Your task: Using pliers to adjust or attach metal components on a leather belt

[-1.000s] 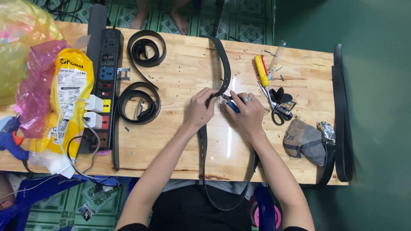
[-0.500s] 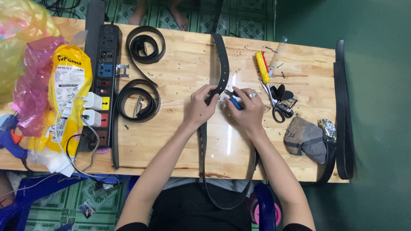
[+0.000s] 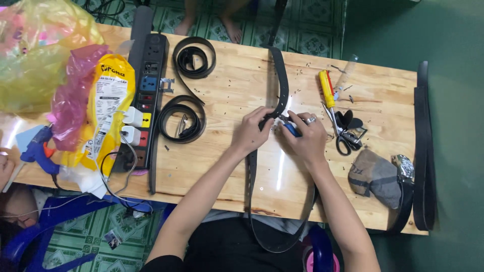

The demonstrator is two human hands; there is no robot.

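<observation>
Left hand (image 3: 250, 132): fingers pinched on the dark belt (image 3: 279, 83), pressing it flat to the wooden table (image 3: 227, 90) where the strap bends. Right hand (image 3: 305, 138): fingers clenched around a blue-handled tool (image 3: 291, 129) whose tip meets the belt just beside the left fingertips; the tip itself is hidden, so its kind cannot be told. The belt runs from the far table edge, under both hands, then loops off the near edge into the lap. For clean work at this point, the strap is best kept flat and taut under the left fingers, with the tool held square to the leather and the fingertips clear of its tip. Around: a yellow screwdriver (image 3: 326, 88) and black scissors (image 3: 347, 135) to the right, two coiled belts (image 3: 194, 56) and a power strip (image 3: 146, 85) to the left.
</observation>
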